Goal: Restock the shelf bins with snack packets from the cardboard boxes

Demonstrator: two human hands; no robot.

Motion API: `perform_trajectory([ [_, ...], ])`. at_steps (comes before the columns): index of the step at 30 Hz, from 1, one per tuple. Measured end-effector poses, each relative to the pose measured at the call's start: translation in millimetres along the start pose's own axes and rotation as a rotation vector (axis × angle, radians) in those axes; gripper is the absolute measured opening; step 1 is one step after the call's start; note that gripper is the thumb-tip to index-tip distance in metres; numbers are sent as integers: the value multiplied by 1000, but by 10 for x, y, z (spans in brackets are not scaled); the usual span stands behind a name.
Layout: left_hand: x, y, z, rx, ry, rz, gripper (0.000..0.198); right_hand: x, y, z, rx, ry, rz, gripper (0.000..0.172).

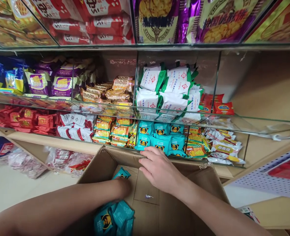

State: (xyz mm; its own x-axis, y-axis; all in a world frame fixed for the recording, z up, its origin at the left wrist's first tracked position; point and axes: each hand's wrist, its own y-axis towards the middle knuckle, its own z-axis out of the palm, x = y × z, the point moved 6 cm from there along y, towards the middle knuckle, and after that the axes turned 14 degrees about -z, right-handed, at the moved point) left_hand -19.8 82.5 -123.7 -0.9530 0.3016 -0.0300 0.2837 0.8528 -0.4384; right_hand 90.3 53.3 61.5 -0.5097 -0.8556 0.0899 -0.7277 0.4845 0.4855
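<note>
So the biggest thing was the shelf unit (262,75), snacks sorted by glass dividers. Right up against it stood an open cardboard box (204,177). Up top, the big purple biscuit packs (157,19) read "FRENCH BISCUITS". The right hand (157,170) was at the box's far rim, fingers bent, slightly apart, nothing visible in them. The left hand (125,187) was down inside the box, but it was turned away and blurry, so I honestly can't tell if its fingers gripped anything. White-and-green packs (175,80) had a red diamond logo plus blue characters too small for me. Teal packets (121,216) lay in the box either side of the left hand, matching the shelved teal packets (161,139), black-and-yellow emblem included. I'd guess the step was sorting through those, and the next move called for a gentle hold on one. Tiniest bit: a pale scrap (149,196) on the box bottom.
</note>
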Motion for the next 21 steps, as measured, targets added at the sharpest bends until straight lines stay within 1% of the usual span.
perform_trajectory([
  [3,46,-15,-67,59,91,-21,43,-34,-23,22,-5,77,-25,18],
  [7,-7,-168,-311,105,72,39,47,-92,-30,16,-8,117,-55,19],
  [8,-33,-222,-399,120,44,65,45,-108,-31,1,-15,124,-54,19],
  [10,-84,-342,-623,139,-38,130,33,-147,-38,-63,-53,142,-29,19],
  [12,-130,-464,-880,156,-134,202,17,-201,-56,-154,-105,183,28,19],
  [13,-154,-519,-1007,169,-191,238,10,-242,-73,-195,-124,221,82,20],
  [14,-181,-564,-1123,191,-266,267,9,-295,-97,-226,-140,278,156,21],
  [15,-209,-595,-1234,213,-387,286,14,-356,-130,-240,-152,357,244,23],
  [17,-251,-602,-1445,217,-787,285,23,-465,-207,-212,-164,563,411,36],
  [19,-271,-559,-1587,145,-1143,262,31,-541,-272,-153,-164,720,520,56],
  [20,-283,-531,-1627,99,-1263,252,34,-573,-296,-136,-170,746,548,60],
  [21,-298,-501,-1654,60,-1358,246,35,-604,-314,-131,-180,743,566,61],
])
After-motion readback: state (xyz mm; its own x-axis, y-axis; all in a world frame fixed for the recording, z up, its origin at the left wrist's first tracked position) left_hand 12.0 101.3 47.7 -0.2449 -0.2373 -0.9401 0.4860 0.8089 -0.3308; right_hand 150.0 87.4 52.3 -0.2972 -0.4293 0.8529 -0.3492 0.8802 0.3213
